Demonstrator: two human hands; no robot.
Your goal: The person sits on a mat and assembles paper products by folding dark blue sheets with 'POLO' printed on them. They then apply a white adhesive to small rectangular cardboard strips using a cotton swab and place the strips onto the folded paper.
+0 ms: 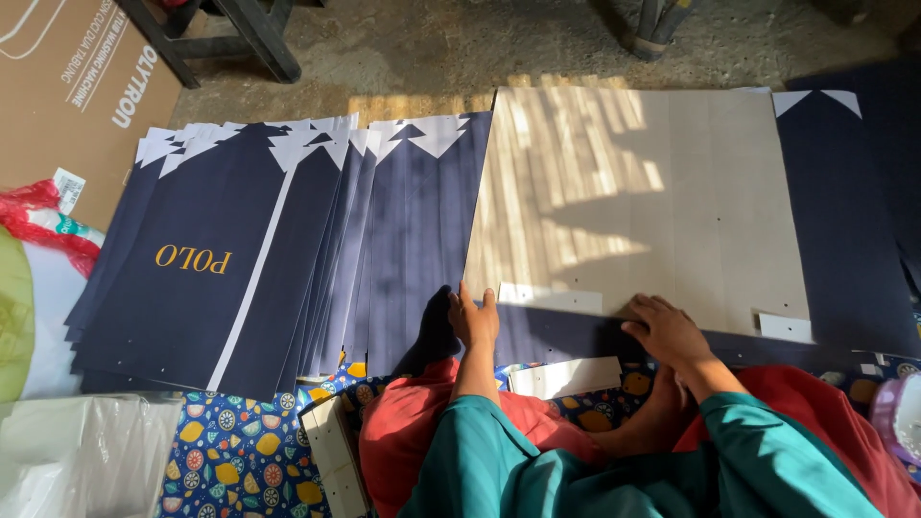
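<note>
A large flat sheet of beige card (633,201) lies face down on the floor straight ahead of the person, scored with faint vertical fold lines and striped with sunlight. Its near edge rests on a dark navy flap (576,338). The left hand (473,318) presses on that near edge at the sheet's left corner, fingers bent but holding nothing. The right hand (666,331) lies flat and open on the same edge, further right. A narrow pale card strip (549,297) sits on the sheet between the hands, a smaller one (785,327) near the right corner, and another (564,376) lies just below the flap.

To the left, a fanned stack of navy printed sheets (269,259) spreads out, matte, with white notched tops and gold lettering on the top sheet. Beneath is a blue cloth (235,451) patterned with lemons. A brown corrugated carton (67,86) with dark print stands at the far left.
</note>
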